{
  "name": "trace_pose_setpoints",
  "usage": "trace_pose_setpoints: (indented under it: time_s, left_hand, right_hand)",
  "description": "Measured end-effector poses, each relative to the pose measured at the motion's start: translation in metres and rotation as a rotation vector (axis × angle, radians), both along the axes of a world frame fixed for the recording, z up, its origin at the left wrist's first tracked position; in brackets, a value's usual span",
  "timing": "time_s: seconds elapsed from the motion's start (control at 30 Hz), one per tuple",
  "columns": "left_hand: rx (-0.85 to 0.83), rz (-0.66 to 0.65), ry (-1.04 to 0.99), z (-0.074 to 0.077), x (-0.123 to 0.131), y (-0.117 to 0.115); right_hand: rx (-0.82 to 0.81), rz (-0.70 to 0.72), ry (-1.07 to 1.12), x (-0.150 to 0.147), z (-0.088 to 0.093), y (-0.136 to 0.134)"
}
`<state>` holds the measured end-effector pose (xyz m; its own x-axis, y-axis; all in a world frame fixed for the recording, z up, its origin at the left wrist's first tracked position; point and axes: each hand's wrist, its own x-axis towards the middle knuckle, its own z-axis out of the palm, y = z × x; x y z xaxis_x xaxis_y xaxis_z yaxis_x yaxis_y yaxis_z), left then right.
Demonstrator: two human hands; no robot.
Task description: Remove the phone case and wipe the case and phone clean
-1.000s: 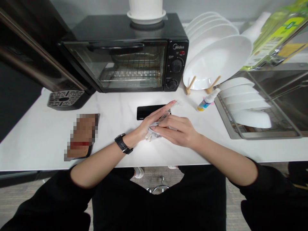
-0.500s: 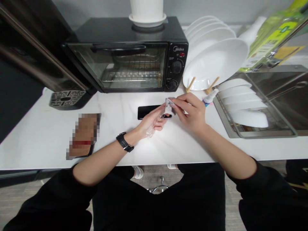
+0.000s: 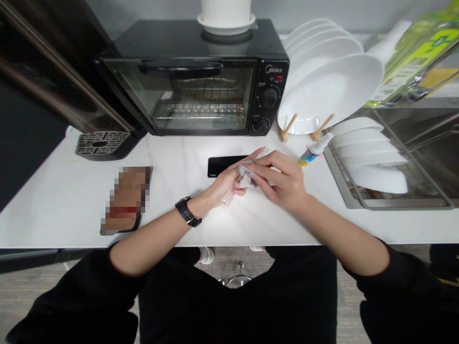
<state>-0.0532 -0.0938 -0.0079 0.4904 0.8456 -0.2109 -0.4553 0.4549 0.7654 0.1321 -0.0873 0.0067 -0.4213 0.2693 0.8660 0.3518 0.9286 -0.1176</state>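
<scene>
A clear plastic phone case (image 3: 227,196) lies in my left hand (image 3: 223,184), gripped along its edges; fingers and glare hide much of it. My right hand (image 3: 283,181) pinches a crumpled white wipe (image 3: 246,176) and presses it against the case's inner side. Behind the left hand, a black phone (image 3: 224,166) rests flat on the counter, partly covered by the fingers. Just beyond my right hand stands a small white bottle (image 3: 312,149) with a blue and yellow label and a nozzle.
A black toaster oven (image 3: 201,95) stands at the back of the white counter (image 3: 172,167), with a white pot (image 3: 225,9) on top. White plates (image 3: 330,91) fill a wooden rack, and bowls (image 3: 376,153) sit by the sink. A blurred-out flat object (image 3: 127,198) lies at left.
My right hand has drawn the wipe slightly left and down along the case, uncovering more of the bottle. The left fingertips now show beyond the wipe. The view has shifted a little.
</scene>
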Motion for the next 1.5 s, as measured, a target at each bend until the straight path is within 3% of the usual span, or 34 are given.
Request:
trace_pose_setpoints:
  time_s: [0.1, 0.2, 0.27, 0.4, 0.53, 0.63, 0.77, 0.93, 1.07, 1.27, 1.37, 1.5]
  left_hand:
    - [0.152, 0.054, 0.045, 0.015, 0.001, -0.006]
    - [0.15, 0.097, 0.135, 0.035, 0.005, -0.011]
    - [0.135, 0.111, 0.147, 0.04, 0.006, -0.012]
    - [0.128, 0.095, 0.11, 0.023, 0.004, -0.007]
    - [0.008, 0.042, 0.086, 0.004, 0.001, -0.001]
    - [-0.139, 0.045, 0.087, 0.006, 0.002, -0.001]
    - [-0.144, 0.067, 0.054, 0.013, 0.003, -0.002]
    - [-0.142, 0.055, 0.049, 0.006, 0.002, 0.0]
    - [-0.036, 0.03, 0.032, 0.001, 0.002, -0.001]
    - [0.141, 0.102, 0.198, 0.022, 0.005, -0.009]
    - [0.122, 0.104, 0.223, 0.025, 0.007, -0.01]
    - [0.087, 0.051, 0.134, 0.013, 0.006, -0.008]
  right_hand:
    - [0.065, 0.123, -0.082, -0.011, 0.001, -0.014]
    - [0.092, 0.144, -0.112, -0.02, 0.001, -0.025]
    - [0.105, 0.127, -0.11, -0.021, 0.002, -0.027]
    - [0.138, 0.063, -0.099, -0.012, 0.0, -0.015]
    - [0.073, -0.068, -0.041, 0.005, -0.002, 0.008]
    - [0.019, -0.205, 0.038, 0.014, -0.003, 0.02]
    - [-0.009, -0.262, 0.069, 0.016, -0.005, 0.026]
    - [-0.026, -0.234, 0.082, 0.014, -0.005, 0.02]
    - [-0.002, -0.082, 0.023, 0.002, -0.004, 0.003]
    - [0.105, 0.149, -0.097, -0.022, -0.003, -0.028]
    - [0.078, 0.15, -0.095, -0.023, -0.002, -0.03]
    - [0.148, 0.069, -0.093, -0.017, -0.002, -0.02]
